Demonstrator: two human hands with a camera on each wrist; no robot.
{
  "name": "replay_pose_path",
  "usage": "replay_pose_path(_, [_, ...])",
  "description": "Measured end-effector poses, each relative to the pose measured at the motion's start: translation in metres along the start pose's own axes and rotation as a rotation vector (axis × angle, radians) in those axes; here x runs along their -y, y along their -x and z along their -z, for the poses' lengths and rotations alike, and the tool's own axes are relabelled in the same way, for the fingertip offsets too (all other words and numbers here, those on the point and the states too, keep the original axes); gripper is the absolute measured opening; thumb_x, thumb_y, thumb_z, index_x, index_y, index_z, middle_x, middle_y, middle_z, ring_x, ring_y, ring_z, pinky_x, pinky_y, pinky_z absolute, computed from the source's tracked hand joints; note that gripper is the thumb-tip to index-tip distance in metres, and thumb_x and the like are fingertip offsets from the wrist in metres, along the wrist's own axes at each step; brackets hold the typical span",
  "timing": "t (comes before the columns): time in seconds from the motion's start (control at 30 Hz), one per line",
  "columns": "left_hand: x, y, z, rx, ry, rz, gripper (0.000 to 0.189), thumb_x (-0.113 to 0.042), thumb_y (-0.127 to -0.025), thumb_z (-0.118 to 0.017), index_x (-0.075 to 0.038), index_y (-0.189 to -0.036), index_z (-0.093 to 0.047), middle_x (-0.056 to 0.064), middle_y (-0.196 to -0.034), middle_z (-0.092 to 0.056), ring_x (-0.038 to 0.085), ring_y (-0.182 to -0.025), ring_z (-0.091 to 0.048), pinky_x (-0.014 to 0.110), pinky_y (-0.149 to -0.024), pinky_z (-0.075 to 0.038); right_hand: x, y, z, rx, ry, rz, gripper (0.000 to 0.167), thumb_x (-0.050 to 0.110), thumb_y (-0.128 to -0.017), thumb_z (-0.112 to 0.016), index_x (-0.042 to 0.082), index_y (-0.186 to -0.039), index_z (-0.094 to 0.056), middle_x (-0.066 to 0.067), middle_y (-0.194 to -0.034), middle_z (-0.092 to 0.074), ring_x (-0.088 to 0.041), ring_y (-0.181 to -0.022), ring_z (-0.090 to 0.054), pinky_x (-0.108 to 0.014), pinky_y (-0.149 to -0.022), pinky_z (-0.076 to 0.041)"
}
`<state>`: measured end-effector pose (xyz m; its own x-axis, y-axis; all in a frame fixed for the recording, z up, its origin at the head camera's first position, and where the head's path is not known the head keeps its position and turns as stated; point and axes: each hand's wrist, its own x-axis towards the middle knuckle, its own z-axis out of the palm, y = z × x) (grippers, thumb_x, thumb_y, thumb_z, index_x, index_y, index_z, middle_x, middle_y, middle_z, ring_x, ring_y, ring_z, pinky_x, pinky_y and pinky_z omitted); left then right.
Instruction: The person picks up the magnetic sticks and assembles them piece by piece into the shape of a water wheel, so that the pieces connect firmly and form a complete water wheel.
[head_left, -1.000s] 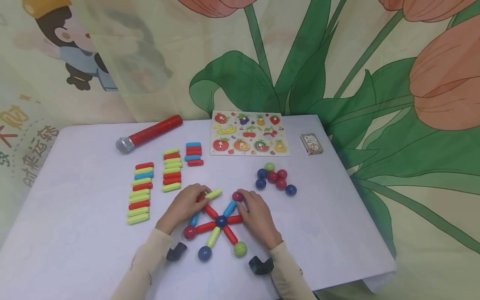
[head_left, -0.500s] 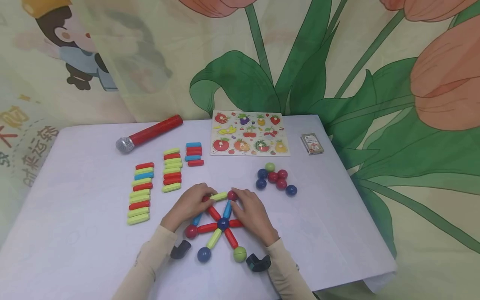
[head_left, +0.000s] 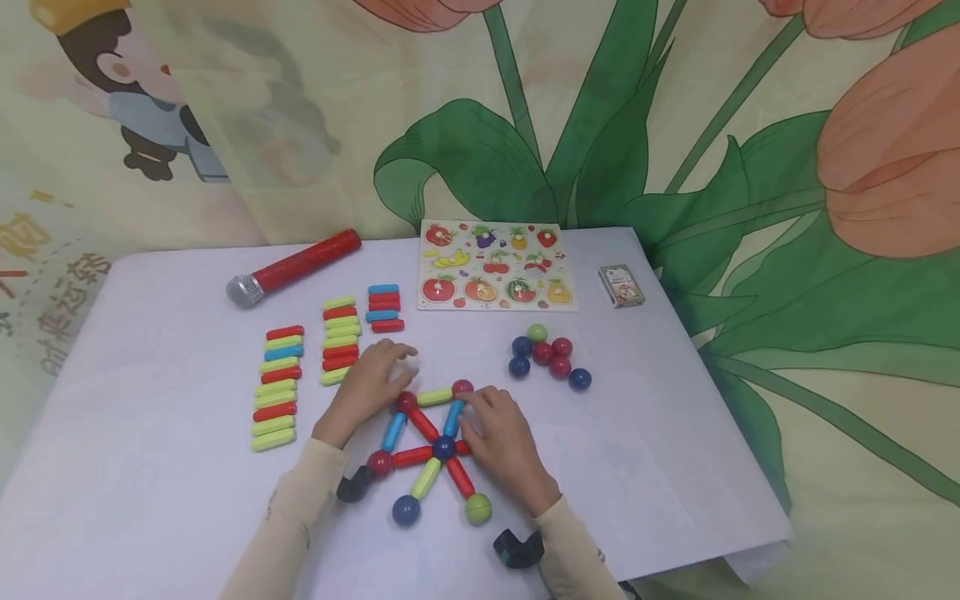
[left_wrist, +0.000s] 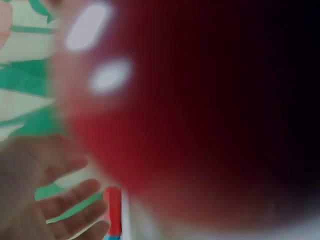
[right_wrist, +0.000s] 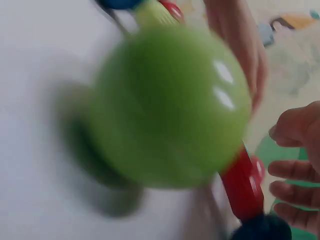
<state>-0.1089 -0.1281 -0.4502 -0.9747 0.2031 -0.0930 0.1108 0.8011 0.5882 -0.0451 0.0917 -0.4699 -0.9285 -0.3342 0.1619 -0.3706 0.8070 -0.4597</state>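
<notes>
A wheel of coloured rods and balls lies on the table, with a blue ball (head_left: 444, 448) at its hub. A yellow-green rod (head_left: 435, 397) spans two red balls at its far side. My left hand (head_left: 369, 385) hovers, fingers loosely spread, just beyond the far left red ball (head_left: 406, 402) and near the loose rods. My right hand (head_left: 506, 437) is over the right spokes, fingertips beside the far right red ball (head_left: 462, 389) and holding nothing. It hides part of a red spoke. A green ball (right_wrist: 170, 110) fills much of the right wrist view; a blurred red ball (left_wrist: 150, 100) dominates the left.
Loose rods (head_left: 275, 404) lie in columns at the left. Several loose balls (head_left: 559, 367) are grouped at the right. Behind are a red microphone (head_left: 303, 262), a fruit picture board (head_left: 495, 267) and a small box (head_left: 621, 286). Dark wrist cameras (head_left: 519, 550) hang near the wheel.
The yellow-green rod swung in to meet the far right red ball. Then my left hand let go of the far left ball and moved back left; my right fingers loosened.
</notes>
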Motion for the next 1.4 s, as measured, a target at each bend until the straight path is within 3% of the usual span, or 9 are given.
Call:
replay_pose_path(0.1, [0.007,-0.019,0.01,-0.108,-0.099,0.027,0.048,-0.02,-0.088,-0.069,-0.007,-0.132,-0.054,0.017,-0.128,-0.052,0.034,-0.117,-0.048,0.051,-0.094,-0.048,0.009,0.009,-0.002,0.013,0.053,0.102,0.033,0.028,-0.085,-0.073,0.018,-0.115,-0.066,0.005,-0.098,-0.057,-0.009,-0.083,-0.046,-0.023,-0.072,-0.044])
replay_pose_path(0.17, [0.01,-0.031,0.016,-0.127,-0.147,0.045,0.051,-0.017,-0.088,-0.069,-0.004,-0.134,-0.052,0.021,-0.131,-0.049,0.037,-0.118,-0.046,0.052,-0.095,-0.047,0.015,0.013,-0.003,0.024,0.087,0.126,0.032,0.031,-0.083,-0.075,0.017,-0.111,-0.067,0.005,-0.095,-0.057,-0.009,-0.082,-0.046,-0.022,-0.07,-0.042])
replay_pose_path(0.33, [0.018,-0.045,0.022,-0.072,-0.18,0.065,0.052,-0.013,-0.087,-0.07,-0.002,-0.134,-0.051,0.022,-0.13,-0.049,0.038,-0.117,-0.047,0.053,-0.094,-0.047,0.02,0.017,-0.007,0.046,0.149,0.105,0.036,0.036,-0.081,-0.076,0.017,-0.111,-0.068,0.004,-0.096,-0.056,-0.01,-0.082,-0.046,-0.022,-0.069,-0.04])
replay_pose_path(0.57, [0.019,-0.044,0.017,-0.009,-0.191,0.076,0.044,-0.014,-0.087,-0.07,0.0,-0.126,-0.058,0.02,-0.116,-0.058,0.035,-0.105,-0.055,0.049,-0.088,-0.052,0.019,0.018,-0.01,0.083,0.162,0.075,0.039,0.039,-0.082,-0.075,0.02,-0.115,-0.067,0.005,-0.097,-0.056,-0.01,-0.083,-0.046,-0.022,-0.069,-0.039])
replay_pose_path(0.7, [0.009,-0.033,0.015,0.064,-0.032,0.046,0.042,-0.018,-0.088,-0.069,-0.003,-0.126,-0.059,0.015,-0.114,-0.06,0.03,-0.102,-0.055,0.045,-0.086,-0.053,0.019,0.017,-0.009,0.106,0.164,0.084,0.039,0.039,-0.082,-0.074,0.022,-0.116,-0.068,0.005,-0.098,-0.057,-0.011,-0.086,-0.047,-0.024,-0.072,-0.04])
replay_pose_path(0.87, [0.0,-0.009,0.011,0.2,0.156,-0.015,0.042,-0.023,-0.088,-0.07,-0.007,-0.125,-0.06,0.008,-0.112,-0.063,0.022,-0.095,-0.058,0.034,-0.08,-0.056,0.016,0.015,-0.002,0.129,0.168,0.124,0.037,0.036,-0.084,-0.074,0.023,-0.118,-0.068,0.005,-0.101,-0.059,-0.012,-0.092,-0.048,-0.029,-0.079,-0.041])
replay_pose_path(0.97, [0.003,0.007,0.008,0.225,0.193,-0.03,0.04,-0.024,-0.088,-0.069,-0.006,-0.123,-0.061,0.007,-0.107,-0.064,0.019,-0.091,-0.058,0.031,-0.075,-0.056,0.014,0.015,0.0,0.13,0.163,0.145,0.036,0.033,-0.085,-0.073,0.025,-0.119,-0.068,0.005,-0.106,-0.062,-0.013,-0.099,-0.05,-0.033,-0.086,-0.042])
replay_pose_path(1.2, [0.015,0.042,0.008,0.202,0.242,0.011,0.037,-0.024,-0.086,-0.071,-0.006,-0.119,-0.063,0.003,-0.098,-0.063,0.016,-0.084,-0.058,0.026,-0.07,-0.054,0.01,0.018,0.0,0.143,0.178,0.187,0.038,0.026,-0.086,-0.073,0.027,-0.123,-0.066,0.004,-0.121,-0.063,-0.02,-0.12,-0.049,-0.047,-0.107,-0.036])
replay_pose_path(1.4, [0.011,0.057,0.018,0.327,0.28,-0.028,0.034,-0.025,-0.085,-0.072,-0.006,-0.113,-0.066,-0.001,-0.09,-0.064,0.015,-0.08,-0.057,0.027,-0.069,-0.052,0.011,0.02,-0.001,0.108,0.175,0.179,0.037,0.033,-0.083,-0.075,0.025,-0.119,-0.068,0.004,-0.119,-0.063,-0.017,-0.109,-0.051,-0.042,-0.101,-0.041])
